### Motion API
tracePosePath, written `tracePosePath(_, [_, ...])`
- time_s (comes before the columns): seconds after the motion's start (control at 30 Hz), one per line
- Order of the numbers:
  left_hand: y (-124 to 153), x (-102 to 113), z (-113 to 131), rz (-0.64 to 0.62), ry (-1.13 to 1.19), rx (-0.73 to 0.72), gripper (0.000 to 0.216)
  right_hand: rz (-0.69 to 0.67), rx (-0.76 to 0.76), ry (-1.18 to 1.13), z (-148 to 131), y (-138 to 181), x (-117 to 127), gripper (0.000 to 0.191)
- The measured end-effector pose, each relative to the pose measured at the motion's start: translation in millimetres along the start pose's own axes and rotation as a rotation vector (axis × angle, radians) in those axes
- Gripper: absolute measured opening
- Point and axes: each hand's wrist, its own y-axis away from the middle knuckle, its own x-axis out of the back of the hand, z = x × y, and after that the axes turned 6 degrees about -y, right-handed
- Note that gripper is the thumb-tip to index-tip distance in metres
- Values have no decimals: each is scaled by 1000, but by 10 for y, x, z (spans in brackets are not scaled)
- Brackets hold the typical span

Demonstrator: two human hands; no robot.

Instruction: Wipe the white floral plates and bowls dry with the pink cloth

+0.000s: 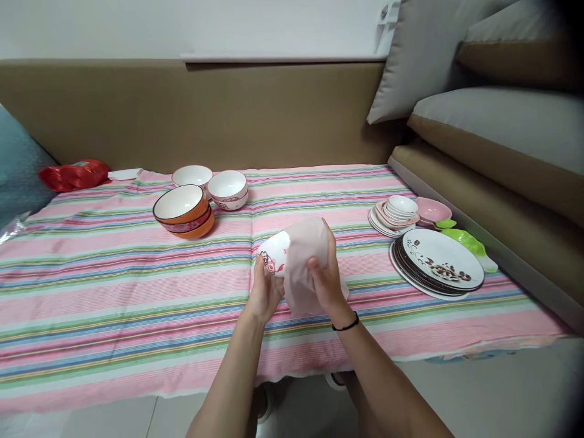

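Over the striped cloth I hold a white bowl (pixel 274 254), tilted on its side, with a red and dark print on its outside. My left hand (pixel 265 291) grips the bowl's left part, thumb against the printed wall. My right hand (pixel 326 274) is closed on a pale pink wiping cloth (pixel 301 267), its thumb pressing the fabric against the bowl. The cloth drapes over the right half of the bowl and hides that part. A black band circles my right wrist.
Orange and red bowls (pixel 180 204) are stacked at the left, beside white bowls (pixel 228 184). To the right lie dark-rimmed plates (pixel 438 258), small white dishes (pixel 401 207), a pink bowl (pixel 433 210) and a green leaf-shaped dish (pixel 469 246). A red bag (pixel 75 175) rests far left; cushions (pixel 502 121) border the right.
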Motion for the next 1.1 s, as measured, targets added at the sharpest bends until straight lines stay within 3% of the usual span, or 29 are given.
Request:
tracePosePath(0.13, [1, -6, -19, 35, 0, 85, 93, 92, -144, -46, 75, -52, 57, 59])
tracePosePath(0.3, [13, -40, 8, 41, -8, 110, 94, 0, -208, -50, 39, -117, 125, 57])
tracePosePath(0.53, [-37, 94, -33, 113, -95, 126, 95, -132, -231, -92, -41, -153, 217, 82])
tracePosePath(0.73, [-30, 184, -60, 198, -347, -69, 84, -214, -285, -98, 12, -92, 225, 117])
tracePosePath(0.9, [-32, 233, -75, 276, -443, -146, 75, -189, -275, -89, 66, -91, 200, 122])
tracePosePath(1.1, [-37, 243, -48, 244, -454, -162, 76, -171, -239, -60, 57, -66, 139, 121])
